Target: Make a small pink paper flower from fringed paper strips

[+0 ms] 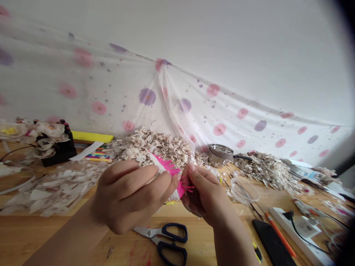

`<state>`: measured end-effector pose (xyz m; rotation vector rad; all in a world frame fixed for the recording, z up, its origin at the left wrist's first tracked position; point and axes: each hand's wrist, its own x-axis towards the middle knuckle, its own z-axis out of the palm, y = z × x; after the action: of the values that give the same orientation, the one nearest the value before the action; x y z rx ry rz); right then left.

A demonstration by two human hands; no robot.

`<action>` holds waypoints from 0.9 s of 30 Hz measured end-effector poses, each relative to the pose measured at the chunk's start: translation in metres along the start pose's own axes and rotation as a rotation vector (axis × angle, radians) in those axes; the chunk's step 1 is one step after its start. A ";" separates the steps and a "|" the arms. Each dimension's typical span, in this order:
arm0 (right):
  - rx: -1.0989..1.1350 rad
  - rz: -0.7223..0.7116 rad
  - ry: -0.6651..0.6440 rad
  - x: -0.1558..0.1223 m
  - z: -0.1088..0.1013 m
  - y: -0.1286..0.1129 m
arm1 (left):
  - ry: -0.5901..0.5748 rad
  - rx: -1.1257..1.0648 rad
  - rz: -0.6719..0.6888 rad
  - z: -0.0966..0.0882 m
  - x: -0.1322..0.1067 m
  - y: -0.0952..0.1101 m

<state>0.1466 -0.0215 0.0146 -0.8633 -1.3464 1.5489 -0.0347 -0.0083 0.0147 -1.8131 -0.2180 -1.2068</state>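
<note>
My left hand (130, 195) and my right hand (203, 192) meet above the wooden table (55, 236). Both pinch a strip of bright pink fringed paper (172, 170) with a white edge. The left hand's fingers are curled round the strip's left part. My right hand's fingertips grip the fringe at its right end, where thin pink strands stick out. Black-handled scissors (169, 240) lie flat on the table just below the hands, shut.
Heaps of pale flakes (149, 146) lie along the back, with a metal bowl (220, 154) beside them. Clear plastic cup (244, 190), black phone (273, 244), orange pencil (280, 234) and white power strip (299, 231) sit right. Paper flowers (47, 135) stand left.
</note>
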 end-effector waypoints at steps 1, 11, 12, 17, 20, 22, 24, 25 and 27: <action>-0.012 -0.009 -0.007 0.001 0.000 0.001 | 0.007 0.005 -0.005 0.000 -0.001 0.000; -0.074 -0.058 0.068 0.000 0.004 0.001 | 0.025 0.017 -0.129 0.009 -0.010 0.006; -0.090 -0.066 0.068 0.000 0.004 0.001 | 0.024 0.020 -0.126 0.009 -0.010 0.006; -0.165 -0.058 0.051 -0.003 0.000 0.003 | 0.027 0.022 -0.112 0.009 -0.010 0.006; -0.153 -0.025 0.032 -0.001 -0.002 0.005 | 0.021 0.025 -0.110 0.008 -0.008 0.005; -0.140 -0.001 0.024 0.000 -0.001 0.004 | 0.024 0.030 -0.115 0.007 -0.007 0.005; -0.116 0.003 0.031 0.001 0.002 0.002 | 0.006 0.035 -0.110 0.005 -0.005 0.005; -0.101 -0.001 0.042 0.001 0.003 0.001 | -0.004 0.037 -0.104 0.004 -0.005 0.005; -0.075 -0.015 0.071 0.001 0.006 0.000 | -0.011 0.038 -0.094 0.003 -0.004 0.004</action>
<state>0.1408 -0.0227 0.0155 -0.9437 -1.3633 1.4506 -0.0323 -0.0069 0.0085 -1.7936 -0.3339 -1.2499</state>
